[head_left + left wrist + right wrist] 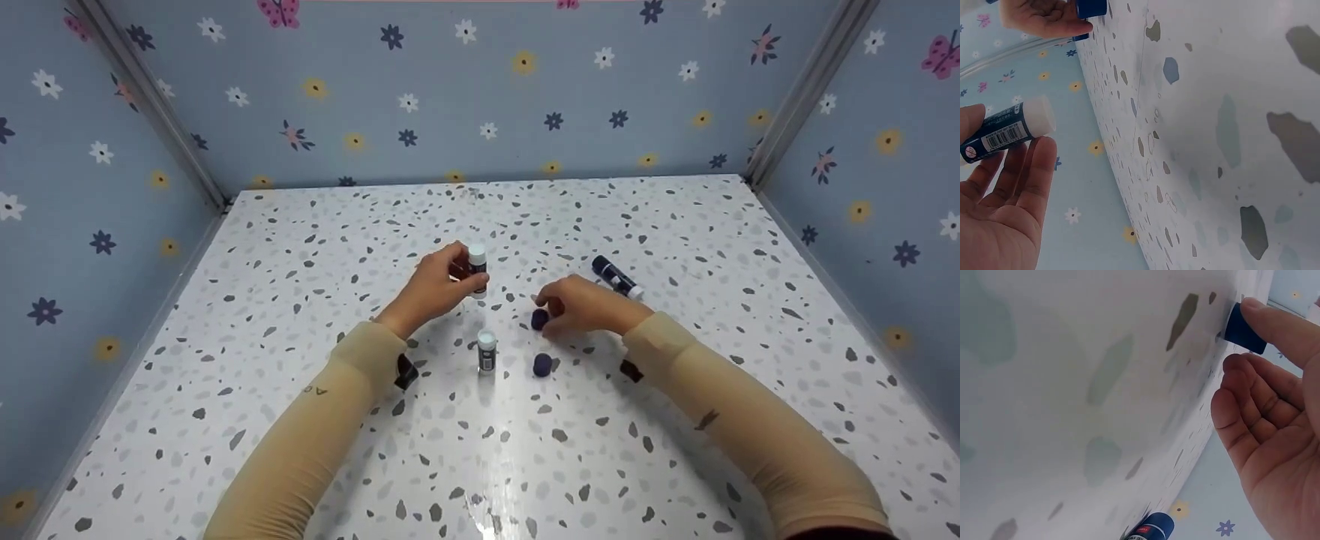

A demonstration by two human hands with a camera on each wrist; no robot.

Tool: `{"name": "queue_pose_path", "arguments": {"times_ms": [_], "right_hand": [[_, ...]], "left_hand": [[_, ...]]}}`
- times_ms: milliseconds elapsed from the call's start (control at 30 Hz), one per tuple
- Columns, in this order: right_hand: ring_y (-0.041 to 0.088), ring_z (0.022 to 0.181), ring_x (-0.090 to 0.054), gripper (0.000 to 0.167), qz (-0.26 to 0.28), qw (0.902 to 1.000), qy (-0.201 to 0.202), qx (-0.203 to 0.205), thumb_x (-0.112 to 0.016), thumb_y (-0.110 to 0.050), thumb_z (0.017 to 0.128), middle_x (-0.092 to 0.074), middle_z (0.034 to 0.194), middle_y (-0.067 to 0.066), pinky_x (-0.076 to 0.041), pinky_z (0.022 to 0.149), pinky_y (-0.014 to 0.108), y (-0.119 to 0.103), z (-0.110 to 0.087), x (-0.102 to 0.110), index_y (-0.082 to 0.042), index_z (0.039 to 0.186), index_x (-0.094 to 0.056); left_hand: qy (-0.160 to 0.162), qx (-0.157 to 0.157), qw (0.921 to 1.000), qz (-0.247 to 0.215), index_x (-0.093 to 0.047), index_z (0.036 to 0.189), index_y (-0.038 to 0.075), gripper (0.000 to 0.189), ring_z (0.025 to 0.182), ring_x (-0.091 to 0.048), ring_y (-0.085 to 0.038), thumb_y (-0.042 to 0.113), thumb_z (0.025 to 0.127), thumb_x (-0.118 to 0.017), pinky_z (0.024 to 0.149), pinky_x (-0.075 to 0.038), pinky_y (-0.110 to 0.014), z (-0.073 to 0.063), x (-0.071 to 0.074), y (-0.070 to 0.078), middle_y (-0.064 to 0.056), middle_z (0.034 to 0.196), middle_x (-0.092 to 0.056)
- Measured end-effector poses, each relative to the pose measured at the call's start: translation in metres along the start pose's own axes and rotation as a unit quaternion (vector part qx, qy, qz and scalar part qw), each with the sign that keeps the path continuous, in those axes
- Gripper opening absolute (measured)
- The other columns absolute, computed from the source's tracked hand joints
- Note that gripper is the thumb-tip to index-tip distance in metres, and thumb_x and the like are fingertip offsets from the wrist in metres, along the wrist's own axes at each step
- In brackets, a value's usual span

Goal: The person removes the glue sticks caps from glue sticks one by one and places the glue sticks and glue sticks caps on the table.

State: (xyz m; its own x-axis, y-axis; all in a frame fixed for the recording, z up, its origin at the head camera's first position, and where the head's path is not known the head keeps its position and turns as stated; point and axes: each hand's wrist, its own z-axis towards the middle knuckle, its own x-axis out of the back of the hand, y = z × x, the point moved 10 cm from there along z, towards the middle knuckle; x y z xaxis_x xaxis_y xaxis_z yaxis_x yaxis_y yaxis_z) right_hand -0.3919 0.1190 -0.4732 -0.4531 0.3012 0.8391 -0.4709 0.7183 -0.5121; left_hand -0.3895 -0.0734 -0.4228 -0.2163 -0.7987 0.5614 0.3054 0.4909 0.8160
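— Walls [465, 90] with flowers close off the far, left and right sides. And the table [345, 240]?

— White, speckled. Its far edge meets the back wall well beyond both hands, and its side edges lie well apart from them.

— Where do the arms come in?

— Tan sleeves [322, 427] reach from near left and near right, with a broad strip of table between them.

— And the hands?

— The left hand [431, 285] and right hand [589, 304] face each other across a gap. The left pinches the held tube [477, 259], roughly upright, off the table.

— Other tubes?

— The lying tube [615, 276] slants just beyond the right wrist, dark end far. The standing tube [487, 352] is upright, nearer than the held one.

— Caps?

— Two, dark blue. The near cap [542, 365] is right of the standing tube, not touching. The far cap [540, 320] is at the right hand's bent fingers, thumb overlapping it; whether they grip it, I can't tell.
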Motion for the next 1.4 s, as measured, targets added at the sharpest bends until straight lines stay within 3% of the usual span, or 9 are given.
{"name": "queue_pose_path", "arguments": {"times_ms": [167,433,700,1400], "right_hand": [[0.018,0.085,-0.064,0.049,0.009,0.9998,0.015,0.000,-0.087,-0.015,0.090,-0.074,0.098,0.009,-0.058,0.086,0.038,0.003,-0.004,0.007,0.000,0.134,-0.072],[0.020,0.090,-0.067,0.041,-0.003,0.9995,0.027,0.015,-0.086,-0.017,0.091,-0.075,0.102,0.010,-0.059,0.086,0.040,0.005,-0.008,0.010,0.000,0.127,-0.075],[0.022,0.092,-0.069,0.044,0.007,0.9995,0.030,0.008,-0.085,-0.016,0.092,-0.076,0.106,0.013,-0.061,0.088,0.043,0.010,-0.011,0.012,0.000,0.131,-0.073],[0.029,0.099,-0.070,0.044,0.013,0.9993,0.035,-0.007,-0.084,-0.017,0.095,-0.075,0.115,0.018,-0.060,0.089,0.045,0.019,-0.019,0.019,0.001,0.132,-0.072]], "left_hand": [[-0.015,-0.005,0.9999,0.004,-0.068,0.119,0.005,0.024,0.107,-0.073,-0.029,0.022,0.104,-0.075,0.096,-0.059,-0.045,0.001,-0.004,-0.004,-0.014,0.117,-0.077],[-0.033,0.022,0.9990,0.021,-0.068,0.116,0.006,0.024,0.115,-0.072,-0.031,0.024,0.102,-0.077,0.100,-0.059,-0.047,0.001,-0.010,-0.014,-0.014,0.120,-0.076],[-0.047,0.033,0.9982,0.019,-0.069,0.123,0.006,0.028,0.117,-0.071,-0.031,0.022,0.102,-0.077,0.105,-0.057,-0.047,0.002,-0.016,-0.020,-0.014,0.122,-0.075],[-0.083,0.052,0.9947,0.033,-0.069,0.123,0.007,0.029,0.118,-0.071,-0.029,0.020,0.099,-0.079,0.109,-0.056,-0.046,-0.001,-0.030,-0.030,-0.012,0.124,-0.074]]}}
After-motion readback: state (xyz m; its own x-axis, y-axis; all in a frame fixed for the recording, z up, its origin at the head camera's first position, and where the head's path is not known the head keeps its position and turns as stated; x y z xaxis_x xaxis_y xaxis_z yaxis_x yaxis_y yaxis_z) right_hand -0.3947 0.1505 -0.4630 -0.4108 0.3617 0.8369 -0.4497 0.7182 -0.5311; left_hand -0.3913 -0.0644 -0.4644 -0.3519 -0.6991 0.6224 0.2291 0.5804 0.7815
